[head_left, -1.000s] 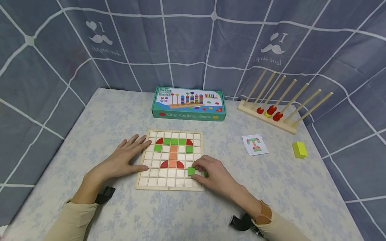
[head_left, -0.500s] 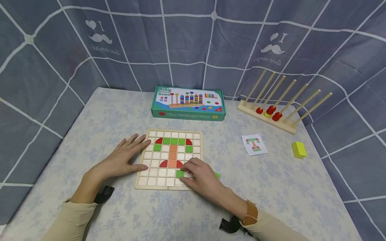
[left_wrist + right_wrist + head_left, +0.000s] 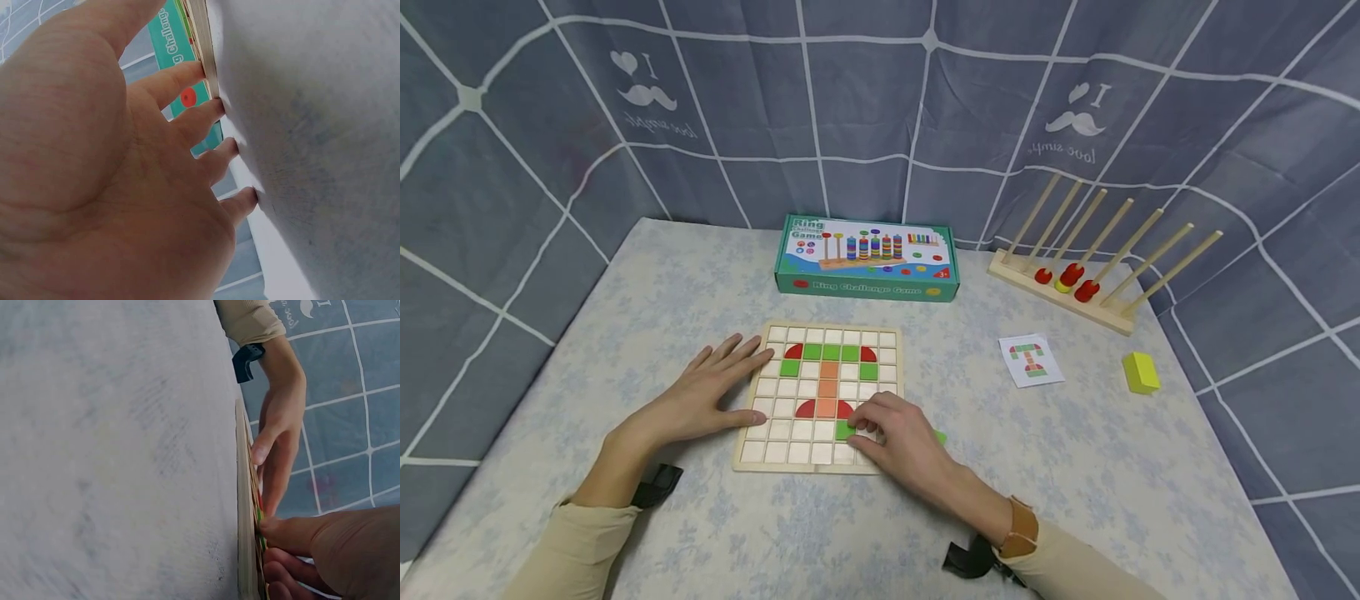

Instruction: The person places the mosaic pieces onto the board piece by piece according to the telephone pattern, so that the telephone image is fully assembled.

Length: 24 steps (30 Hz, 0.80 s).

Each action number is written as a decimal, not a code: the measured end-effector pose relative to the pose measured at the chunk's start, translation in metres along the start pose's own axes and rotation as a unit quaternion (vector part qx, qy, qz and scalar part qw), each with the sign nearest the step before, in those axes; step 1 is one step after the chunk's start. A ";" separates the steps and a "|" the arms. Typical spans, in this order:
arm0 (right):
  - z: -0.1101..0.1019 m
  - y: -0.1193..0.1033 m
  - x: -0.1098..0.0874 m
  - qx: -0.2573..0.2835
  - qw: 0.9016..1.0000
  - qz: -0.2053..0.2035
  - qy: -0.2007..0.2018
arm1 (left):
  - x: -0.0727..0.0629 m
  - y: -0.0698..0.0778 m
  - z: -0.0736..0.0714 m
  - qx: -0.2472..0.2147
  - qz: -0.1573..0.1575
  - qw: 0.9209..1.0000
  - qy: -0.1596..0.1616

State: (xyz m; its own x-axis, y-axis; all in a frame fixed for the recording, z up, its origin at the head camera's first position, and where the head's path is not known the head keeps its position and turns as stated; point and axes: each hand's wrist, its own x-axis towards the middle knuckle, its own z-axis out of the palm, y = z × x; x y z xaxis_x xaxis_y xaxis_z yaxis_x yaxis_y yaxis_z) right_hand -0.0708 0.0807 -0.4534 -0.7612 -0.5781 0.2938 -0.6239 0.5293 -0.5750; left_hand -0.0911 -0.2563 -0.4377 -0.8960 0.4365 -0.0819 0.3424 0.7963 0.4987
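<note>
In the head view, a wooden grid board [image 3: 790,467] lies on the table with red, green and orange pieces in its white cells. My right hand [image 3: 898,437] pinches a green square tile [image 3: 844,430] at its left edge, low over the row below the right red quarter-round piece [image 3: 844,409]. My left hand [image 3: 700,402] lies with fingers spread, fingertips and thumb at the board's left edge. In the left wrist view those fingertips [image 3: 215,106] touch the board's side and the table. Part of another green piece [image 3: 940,437] shows behind my right hand.
A pattern card [image 3: 1032,361] lies right of the board, with a yellow block [image 3: 1142,372] beyond it. A green game box [image 3: 867,287] stands behind the board. At the back right is a wooden peg rack [image 3: 1060,300] with red and yellow rings.
My right hand has moved left across the board with the green tile, from near the right edge to below the red piece, and uncovered another green piece. My left hand has stayed put.
</note>
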 end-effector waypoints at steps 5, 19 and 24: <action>-0.008 0.003 -0.004 0.021 0.999 -0.009 -0.022 | -0.002 0.000 0.002 -0.003 0.001 1.000 0.001; -0.060 0.043 -0.027 0.041 0.996 0.068 -0.049 | -0.002 0.001 0.002 0.007 -0.002 1.000 0.003; -0.077 0.057 -0.033 0.027 0.993 0.081 -0.086 | -0.001 0.001 0.001 0.006 -0.004 1.000 0.002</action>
State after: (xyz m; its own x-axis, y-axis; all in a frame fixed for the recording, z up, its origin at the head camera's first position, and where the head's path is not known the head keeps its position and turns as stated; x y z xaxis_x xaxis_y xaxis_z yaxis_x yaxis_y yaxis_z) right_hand -0.0954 0.1780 -0.4371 -0.8065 -0.5880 0.0623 -0.4820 0.5927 -0.6452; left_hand -0.0896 -0.2554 -0.4379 -0.9002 0.4276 -0.0824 0.3376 0.8048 0.4881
